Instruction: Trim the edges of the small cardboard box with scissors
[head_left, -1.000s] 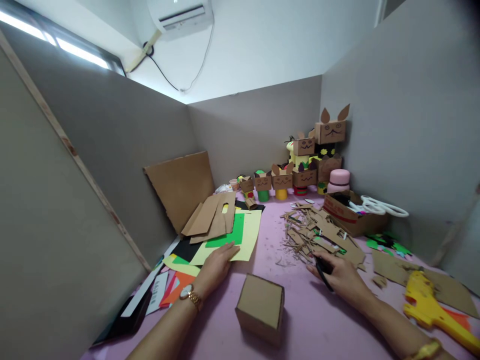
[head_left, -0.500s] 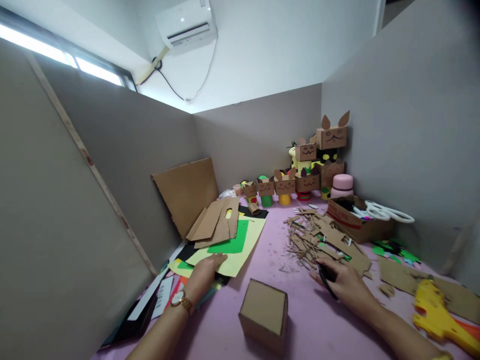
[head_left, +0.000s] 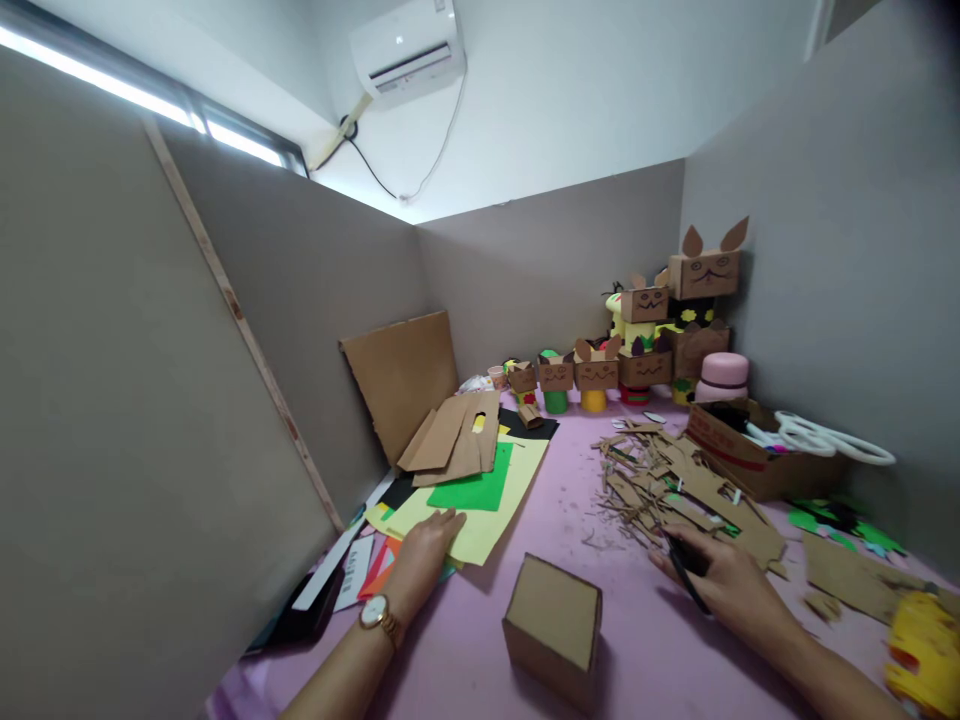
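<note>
My left hand (head_left: 429, 552), a gold watch (head_left: 375, 612) at its wrist, lies with outstretched fingers on the near edge of a pale yellow paper sheet (head_left: 480, 545). A green paper piece (head_left: 480, 487) and folded cardboard pieces (head_left: 442, 440) rest on that sheet. My right hand (head_left: 727, 580) is closed around black-handled scissors (head_left: 688, 570), beside the heap of cardboard scraps (head_left: 637, 500). The fingers partly hide the handles, and the blades blend into the scraps. Between my hands stands a closed cardboard box (head_left: 555, 612), which neither one touches.
Cardboard animal figures (head_left: 596, 372) line the back of the purple table. At right are a pink jar (head_left: 724, 375), an open box (head_left: 757, 465) with white-handled scissors (head_left: 832, 438), and a yellow glue gun (head_left: 926, 650). A large cardboard sheet (head_left: 401, 385) leans against the left partition.
The view has turned a little to the left, shifting everything rightward in the picture. My left hand stays on the paper, and my right hand keeps its hold beside the scraps.
</note>
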